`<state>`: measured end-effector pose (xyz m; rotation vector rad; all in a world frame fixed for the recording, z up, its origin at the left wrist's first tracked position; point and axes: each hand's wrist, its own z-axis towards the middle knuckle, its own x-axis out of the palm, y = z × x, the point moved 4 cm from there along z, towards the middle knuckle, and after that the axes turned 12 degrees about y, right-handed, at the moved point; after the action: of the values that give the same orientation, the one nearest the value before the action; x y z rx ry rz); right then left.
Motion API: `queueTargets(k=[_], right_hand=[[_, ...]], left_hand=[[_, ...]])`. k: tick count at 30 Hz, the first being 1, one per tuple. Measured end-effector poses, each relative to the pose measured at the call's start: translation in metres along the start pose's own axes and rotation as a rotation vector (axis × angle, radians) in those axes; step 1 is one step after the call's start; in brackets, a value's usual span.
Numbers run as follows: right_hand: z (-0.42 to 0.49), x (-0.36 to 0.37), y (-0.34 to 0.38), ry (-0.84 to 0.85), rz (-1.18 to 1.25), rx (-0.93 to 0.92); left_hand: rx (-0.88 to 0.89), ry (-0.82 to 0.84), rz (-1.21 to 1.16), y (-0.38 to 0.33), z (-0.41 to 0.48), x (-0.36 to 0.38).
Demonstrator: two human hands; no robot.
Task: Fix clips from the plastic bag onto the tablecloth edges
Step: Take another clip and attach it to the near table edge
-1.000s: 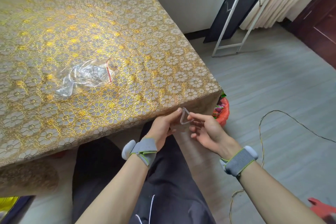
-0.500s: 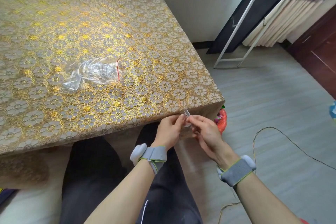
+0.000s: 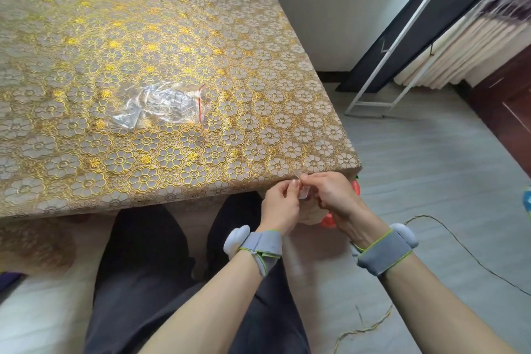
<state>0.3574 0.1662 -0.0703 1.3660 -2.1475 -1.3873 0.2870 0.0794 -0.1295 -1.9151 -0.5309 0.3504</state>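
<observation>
Clip: clear plastic, pinched between left hand and right hand at near tablecloth edge by corner. Plastic bag: on tabletop, well apart. Advice: spread jaws, slide squarely over hem, press home

Plastic bag on the tablecloth, clip at its near edge.
</observation>
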Motion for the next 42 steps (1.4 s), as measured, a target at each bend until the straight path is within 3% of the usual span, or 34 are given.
queueTargets(k=[4, 13, 18, 23, 27, 30, 34, 42], right_hand=[[-0.001, 0.000, 0.007, 0.001, 0.031, 0.074], [0.003, 0.008, -0.011, 0.031, -0.174, -0.083], [0.006, 0.011, -0.029, -0.001, -0.135, -0.169], [0.005, 0.009, -0.037, -0.063, -0.169, -0.202], [-0.001, -0.007, -0.026, -0.157, -0.379, -0.294], [-0.005, -0.017, -0.008, -0.207, -0.638, -0.429], [0.014, -0.020, 0.003, -0.054, -1.158, -0.387], [0.048, -0.018, 0.010, 0.140, -1.427, -0.396]], left_hand=[[-0.096, -0.002, 0.030, -0.003, 0.003, 0.001], [-0.135, -0.056, 0.179, 0.005, 0.000, -0.002], [-0.096, -0.094, 0.299, 0.007, -0.001, -0.004], [-0.078, -0.067, 0.075, 0.009, -0.001, -0.006], [-0.199, 0.019, -0.432, 0.006, 0.004, -0.023], [-0.271, 0.011, -0.618, -0.001, 0.008, -0.026], [-0.285, -0.038, -0.649, -0.005, 0.008, -0.021], [-0.236, -0.046, -0.672, -0.004, 0.009, -0.024]])
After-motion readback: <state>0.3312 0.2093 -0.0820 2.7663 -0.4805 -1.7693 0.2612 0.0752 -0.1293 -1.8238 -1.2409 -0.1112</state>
